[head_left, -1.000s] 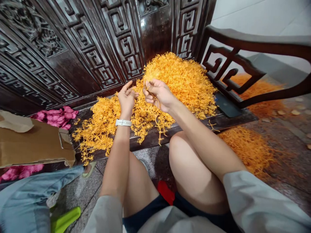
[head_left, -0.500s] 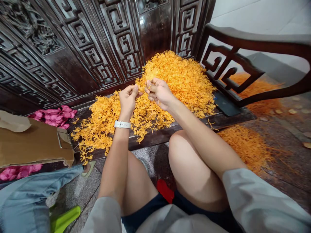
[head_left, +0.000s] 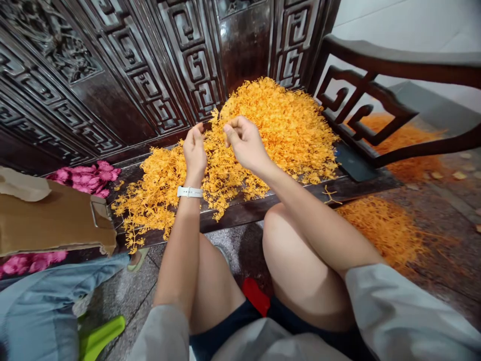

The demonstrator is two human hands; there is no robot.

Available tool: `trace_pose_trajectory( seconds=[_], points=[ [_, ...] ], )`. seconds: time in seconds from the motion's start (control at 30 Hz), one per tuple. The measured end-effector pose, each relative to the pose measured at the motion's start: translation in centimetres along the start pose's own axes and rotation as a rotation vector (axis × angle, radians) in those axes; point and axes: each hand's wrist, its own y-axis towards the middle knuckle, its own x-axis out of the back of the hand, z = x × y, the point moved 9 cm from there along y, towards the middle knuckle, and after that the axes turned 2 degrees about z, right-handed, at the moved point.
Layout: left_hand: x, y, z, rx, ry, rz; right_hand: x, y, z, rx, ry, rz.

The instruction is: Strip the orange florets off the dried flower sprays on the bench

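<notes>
A big heap of small orange-yellow plastic flower pieces [head_left: 281,130] lies on the dark wooden bench [head_left: 233,208]. My left hand [head_left: 194,153], with a white watch band [head_left: 190,192] at the wrist, is raised over the heap's left part. Its fingers point upward, loosely bent, and nothing shows in them. My right hand [head_left: 246,141] is over the middle of the heap, thumb and forefinger pinched together; whatever is between them is too small to make out. Between and above the hands, one yellow flower piece [head_left: 215,116] stands out against the dark bench back.
A carved backrest [head_left: 240,55] rises behind, and an armrest [head_left: 394,57] at right. Pink flowers [head_left: 88,176] and a cardboard box [head_left: 52,220] are at left. A person's jeans-clad leg [head_left: 45,306] is lower left. A phone-like dark slab [head_left: 356,163] lies by the armrest; orange strands [head_left: 379,230] cover the floor.
My hands were close together, pinching at a small yellow piece. Now they have drawn apart, and a flower piece shows above the gap between them.
</notes>
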Motion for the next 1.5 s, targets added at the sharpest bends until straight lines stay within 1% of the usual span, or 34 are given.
trace_pose_trajectory(
  seconds=[0.07, 0.1, 0.13, 0.2, 0.27, 0.37, 0.47, 0.53, 0.6, 0.67, 0.73, 0.8, 0.87, 0.93, 0.97, 1.07, 1.13, 1.23, 1.33, 1.43, 1.5],
  points=[
    [-1.5, -1.2, -1.7, -0.016, -0.024, 0.010, 0.7, 0.4, -0.3, 0.031, -0.121, -0.031],
    [-2.1, -1.7, -2.5, -0.033, -0.027, 0.009, 0.8, 0.4, -0.2, 0.054, -0.195, -0.027],
    [-2.6, -2.1, -3.1, -0.038, -0.031, 0.017, 0.9, 0.3, 0.0, 0.079, -0.272, -0.016],
    [-3.1, -2.8, -3.8, -0.037, -0.035, 0.021, 1.0, 0.1, 0.7, 0.131, -0.409, 0.000],
    [-3.1, -3.1, -3.9, -0.022, -0.039, 0.029, 1.2, -0.2, 1.4, 0.176, -0.504, -0.005],
    [-3.1, -3.2, -3.5, -0.024, -0.046, 0.069, 1.4, -0.4, 2.1, 0.223, -0.584, -0.023],
    [-2.8, -2.9, -3.3, -0.093, -0.061, 0.063, 1.2, -0.5, 2.3, 0.252, -0.623, -0.029],
    [-2.4, -2.7, -3.2, -0.145, -0.104, 0.030, 1.1, -0.5, 1.9, 0.230, -0.609, -0.033],
    [-2.1, -2.5, -3.1, -0.153, -0.173, 0.011, 0.9, -0.2, 1.0, 0.167, -0.538, -0.003],
    [-2.1, -2.4, -2.9, -0.115, -0.242, 0.018, 0.2, 0.1, -0.1, 0.109, -0.386, 0.076],
    [-2.3, -2.4, -2.9, -0.072, -0.284, 0.041, -0.4, 0.4, -0.8, 0.087, -0.186, 0.151],
    [-2.4, -2.5, -3.0, -0.038, -0.295, 0.060, -0.2, 0.7, -1.2, 0.074, -0.036, 0.146],
    [-2.4, -2.4, -2.9, -0.004, -0.283, 0.054, 0.3, 1.0, -1.7, 0.047, 0.012, 0.101],
    [-1.9, -2.2, -2.6, 0.023, -0.262, 0.001, 0.4, 1.0, -1.9, 0.025, 0.007, 0.089],
    [-1.5, -2.0, -2.4, 0.028, -0.252, -0.041, 0.1, 0.9, -1.8, 0.027, 0.002, 0.109],
    [-0.3, -1.7, -1.9, 0.044, -0.265, -0.172, -1.4, 0.4, -0.8, 0.093, -0.020, 0.189],
    [-0.2, -1.8, -1.1, 0.097, -0.315, -0.239, -2.3, 0.1, -0.2, 0.133, -0.055, 0.212],
    [-0.8, -2.3, 0.5, 0.235, -0.408, -0.323, -2.6, -0.1, -0.3, 0.121, -0.098, 0.214],
    [-2.2, -3.0, 2.1, 0.356, -0.486, -0.369, -1.8, 0.1, -1.0, 0.101, -0.116, 0.216],
    [-3.8, -3.2, 3.1, 0.418, -0.527, -0.383, -0.5, 0.4, -1.8, 0.071, -0.132, 0.190],
    [-4.8, -3.2, 3.7, 0.432, -0.538, -0.384, 0.2, 0.5, -2.3, 0.045, -0.131, 0.164]
  ],
)
